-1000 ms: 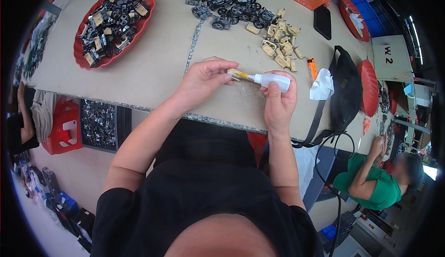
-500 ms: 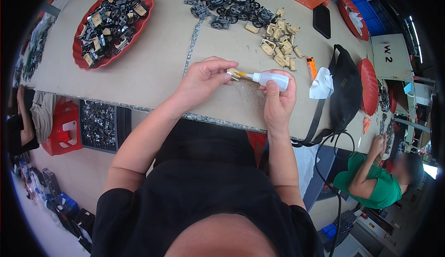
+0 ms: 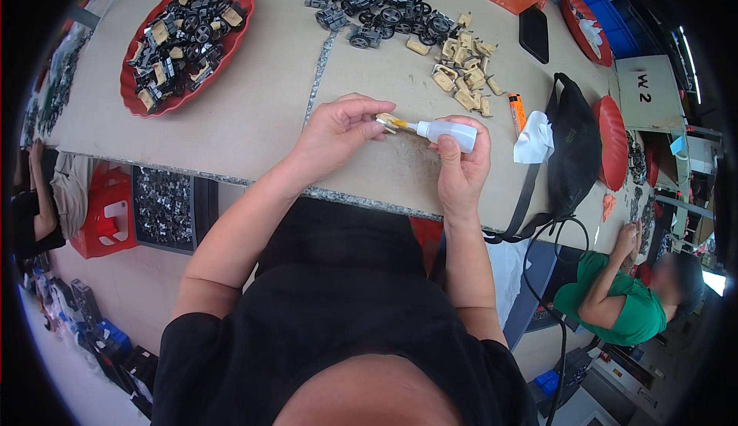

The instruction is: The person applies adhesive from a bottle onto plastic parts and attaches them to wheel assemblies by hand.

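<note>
My left hand (image 3: pixel 342 130) pinches a small tan plastic part (image 3: pixel 389 124) between thumb and fingers, over the near part of the table. In my right hand (image 3: pixel 463 166) lies a white squeeze bottle (image 3: pixel 446 133) with a yellowish nozzle. The bottle is tilted nearly level, its tip pointing left and at the tan part; whether it touches cannot be told. Beyond my hands lies a pile of tan parts (image 3: pixel 465 68). Farther back are black wheeled toy chassis (image 3: pixel 384 7) in a heap. To the left, a red scalloped tray (image 3: pixel 244 26) holds chassis with tan parts on them.
To the right lie an orange tube-shaped package (image 3: pixel 516 112), a crumpled white tissue (image 3: pixel 534 140), a black bag (image 3: pixel 575 141) with a strap, and a black phone (image 3: pixel 533 35). A black cable (image 3: pixel 563 334) hangs over the table edge. A person in green (image 3: pixel 615 303) works at the right.
The bottle and my right hand have shifted very slightly left. My left hand stays in place with the tan part.
</note>
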The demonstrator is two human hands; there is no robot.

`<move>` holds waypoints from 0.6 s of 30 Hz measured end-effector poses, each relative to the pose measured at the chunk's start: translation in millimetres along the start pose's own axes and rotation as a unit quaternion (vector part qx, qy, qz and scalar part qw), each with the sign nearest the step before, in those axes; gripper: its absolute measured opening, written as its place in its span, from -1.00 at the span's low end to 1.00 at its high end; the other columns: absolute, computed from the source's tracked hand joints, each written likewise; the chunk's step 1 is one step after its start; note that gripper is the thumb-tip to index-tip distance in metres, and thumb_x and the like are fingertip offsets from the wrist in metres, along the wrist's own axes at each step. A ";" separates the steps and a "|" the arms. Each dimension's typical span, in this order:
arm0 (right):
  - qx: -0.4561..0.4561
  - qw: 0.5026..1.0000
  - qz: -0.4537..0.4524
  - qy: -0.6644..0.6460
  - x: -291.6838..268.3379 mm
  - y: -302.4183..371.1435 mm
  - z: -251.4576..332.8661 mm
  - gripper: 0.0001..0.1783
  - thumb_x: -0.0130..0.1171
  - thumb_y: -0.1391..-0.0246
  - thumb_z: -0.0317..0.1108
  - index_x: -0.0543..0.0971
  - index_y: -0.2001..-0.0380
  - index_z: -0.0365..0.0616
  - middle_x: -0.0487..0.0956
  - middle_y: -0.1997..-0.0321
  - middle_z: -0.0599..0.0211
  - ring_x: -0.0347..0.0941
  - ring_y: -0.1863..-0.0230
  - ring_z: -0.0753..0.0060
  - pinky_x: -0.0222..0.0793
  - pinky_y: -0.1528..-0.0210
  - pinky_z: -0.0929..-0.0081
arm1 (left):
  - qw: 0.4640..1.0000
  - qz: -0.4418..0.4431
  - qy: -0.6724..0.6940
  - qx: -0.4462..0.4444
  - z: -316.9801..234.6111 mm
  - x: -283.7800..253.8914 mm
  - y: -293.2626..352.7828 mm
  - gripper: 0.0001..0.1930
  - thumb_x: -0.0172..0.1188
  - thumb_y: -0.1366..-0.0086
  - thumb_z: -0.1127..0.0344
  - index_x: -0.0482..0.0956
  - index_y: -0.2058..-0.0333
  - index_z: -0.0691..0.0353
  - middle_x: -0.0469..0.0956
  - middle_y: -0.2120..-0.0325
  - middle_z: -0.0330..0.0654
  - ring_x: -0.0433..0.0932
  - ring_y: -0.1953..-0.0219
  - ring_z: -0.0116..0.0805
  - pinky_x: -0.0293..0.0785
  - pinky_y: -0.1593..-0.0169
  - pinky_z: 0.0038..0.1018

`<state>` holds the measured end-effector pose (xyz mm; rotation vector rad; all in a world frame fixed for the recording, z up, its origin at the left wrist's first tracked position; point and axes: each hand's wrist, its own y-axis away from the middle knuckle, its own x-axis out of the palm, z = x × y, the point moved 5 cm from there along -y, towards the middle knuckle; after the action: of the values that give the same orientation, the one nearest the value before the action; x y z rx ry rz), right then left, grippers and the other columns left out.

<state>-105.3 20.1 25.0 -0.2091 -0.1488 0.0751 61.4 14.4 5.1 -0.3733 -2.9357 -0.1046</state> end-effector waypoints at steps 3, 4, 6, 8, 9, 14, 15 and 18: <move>-0.006 1.000 -0.011 -0.005 -0.5 -0.5 0.4 -0.74 0.05 -0.01 -0.41 0.28 0.24 -0.25 0.40 0.28 0.32 0.30 0.33 0.64 0.24 0.27 0.71 | 1.000 0.001 -0.004 -0.001 0.0 -0.2 0.0 -0.71 -0.02 -0.13 0.58 0.42 0.13 0.34 0.38 0.31 -0.26 0.43 0.29 -0.56 0.38 0.16 -0.65; -0.010 1.000 -0.006 0.004 -0.1 -0.3 1.5 -0.74 0.05 -0.01 -0.42 0.28 0.24 -0.25 0.40 0.28 0.32 0.30 0.33 0.64 0.24 0.27 0.71 | 1.000 0.001 -0.008 -0.004 -0.1 -0.2 0.0 -0.71 -0.02 -0.13 0.58 0.42 0.13 0.34 0.38 0.32 -0.26 0.43 0.29 -0.55 0.38 0.16 -0.65; -0.015 1.000 0.000 0.012 0.3 0.3 2.2 -0.74 0.05 -0.01 -0.42 0.28 0.24 -0.25 0.40 0.28 0.31 0.30 0.33 0.64 0.24 0.27 0.71 | 1.000 0.000 -0.008 -0.003 -0.6 0.1 -0.2 -0.71 -0.01 -0.13 0.59 0.42 0.13 0.34 0.38 0.32 -0.26 0.43 0.29 -0.55 0.38 0.16 -0.65; -0.019 0.999 0.008 0.035 0.2 1.2 2.3 -0.75 0.04 -0.01 -0.43 0.28 0.24 -0.25 0.38 0.27 0.31 0.29 0.33 0.64 0.24 0.26 0.70 | 1.000 -0.001 -0.008 -0.003 -0.5 0.1 -0.3 -0.71 -0.01 -0.13 0.59 0.42 0.13 0.34 0.38 0.32 -0.26 0.43 0.29 -0.55 0.39 0.16 -0.65; -0.019 0.999 0.008 0.035 0.2 1.2 2.0 -0.75 0.04 -0.01 -0.43 0.28 0.24 -0.25 0.38 0.27 0.31 0.29 0.33 0.64 0.24 0.26 0.70 | 1.000 -0.001 -0.007 -0.002 -0.2 -0.1 -0.3 -0.71 -0.01 -0.13 0.59 0.42 0.13 0.34 0.38 0.31 -0.26 0.44 0.29 -0.55 0.39 0.16 -0.65; -0.031 0.999 0.001 0.045 0.7 1.2 4.4 -0.74 0.05 -0.01 -0.42 0.28 0.25 -0.27 0.37 0.27 0.30 0.30 0.31 0.61 0.25 0.26 0.68 | 1.000 0.000 -0.008 0.004 -0.2 0.2 -0.5 -0.71 -0.01 -0.12 0.59 0.42 0.13 0.34 0.38 0.31 -0.26 0.44 0.30 -0.54 0.39 0.16 -0.65; -0.031 0.998 0.000 0.045 0.2 1.3 3.6 -0.74 0.05 -0.01 -0.42 0.28 0.25 -0.27 0.37 0.27 0.30 0.30 0.31 0.61 0.25 0.26 0.68 | 1.000 0.000 -0.005 0.004 -0.4 0.3 -0.4 -0.71 -0.01 -0.13 0.59 0.42 0.13 0.34 0.38 0.31 -0.25 0.45 0.30 -0.53 0.40 0.16 -0.65; -0.049 0.998 0.009 0.050 -0.7 2.2 1.5 -0.74 0.05 -0.01 -0.42 0.28 0.25 -0.27 0.37 0.27 0.29 0.30 0.31 0.61 0.25 0.26 0.67 | 1.000 0.000 -0.002 0.004 0.4 0.2 -0.4 -0.71 -0.01 -0.13 0.59 0.42 0.13 0.34 0.38 0.30 -0.25 0.45 0.30 -0.52 0.40 0.16 -0.64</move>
<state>-106.4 22.5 25.9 -0.3107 -0.0509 0.0745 61.1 14.1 4.8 -0.3728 -2.9388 -0.0932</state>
